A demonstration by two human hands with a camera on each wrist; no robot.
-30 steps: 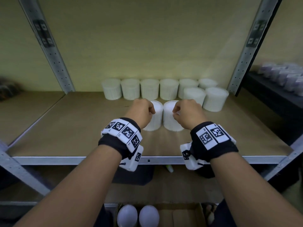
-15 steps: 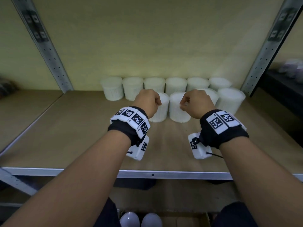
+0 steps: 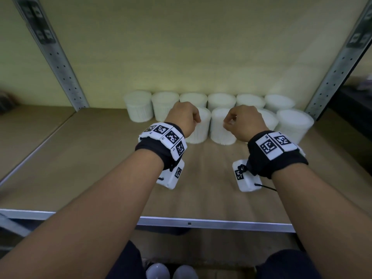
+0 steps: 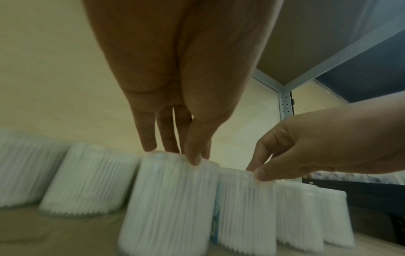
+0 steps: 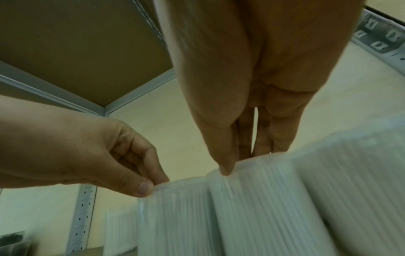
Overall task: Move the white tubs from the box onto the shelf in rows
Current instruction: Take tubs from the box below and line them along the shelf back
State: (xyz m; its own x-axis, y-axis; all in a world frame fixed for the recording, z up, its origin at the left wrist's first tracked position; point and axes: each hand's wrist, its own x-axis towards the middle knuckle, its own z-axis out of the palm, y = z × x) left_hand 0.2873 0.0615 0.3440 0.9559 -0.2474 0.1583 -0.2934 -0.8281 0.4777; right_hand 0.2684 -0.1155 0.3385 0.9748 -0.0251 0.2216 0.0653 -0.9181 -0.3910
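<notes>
Dim, yellowish light overall. Head view bends shelf posts (image 3: 53,55) at edges; far-right corner blurred. Both wrist views motion-smeared, esp. white tubs (image 4: 168,204). Soft shadows under hands (image 3: 184,117) on shelf (image 3: 80,158). No glare.

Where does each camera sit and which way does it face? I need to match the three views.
Head: above, looking forward and down at the shelf; both forearms show.
Left wrist: under the left hand, looking along its fingers to the left tub.
Right wrist: under the right hand, facing the right tub.
Shared: both wrist views show both hands pinching the tub rims.
</notes>
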